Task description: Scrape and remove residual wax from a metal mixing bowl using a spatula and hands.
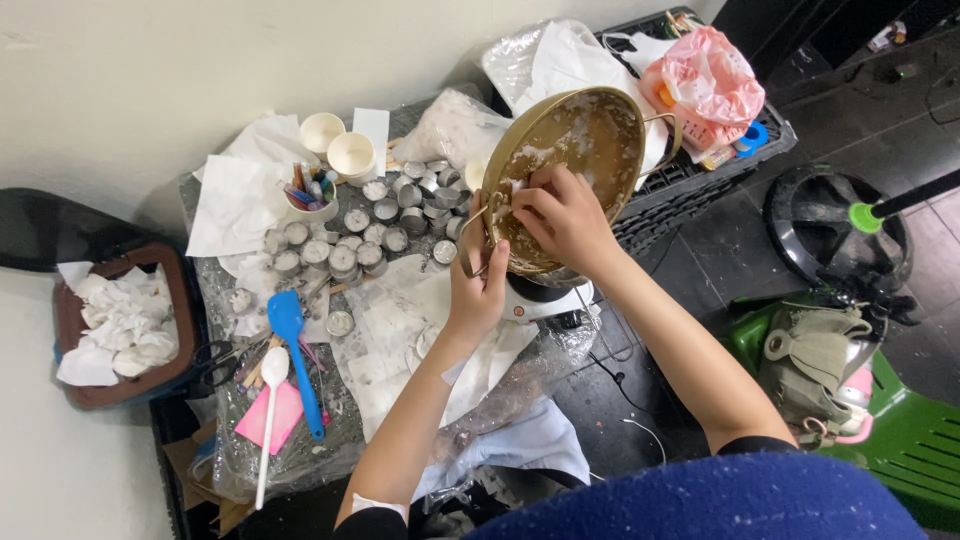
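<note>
A gold-coloured pot (590, 125) with white wax residue inside is tilted up on its side over a small white hotplate (545, 298). My left hand (478, 285) grips the pot's lower handle and rim. My right hand (562, 215) reaches inside the pot and presses a white tissue against its inner wall near the bottom edge. The pot's other handle sticks out at the upper right.
Several small metal tealight cups (345, 250) cover the plastic-wrapped table. A blue spatula (293, 345), a white spoon (270, 400), paper cups (350, 155) and a cup of crayons lie left. A brown bin (180, 300) holds used tissues. A black crate with a pink bag (710, 85) stands right.
</note>
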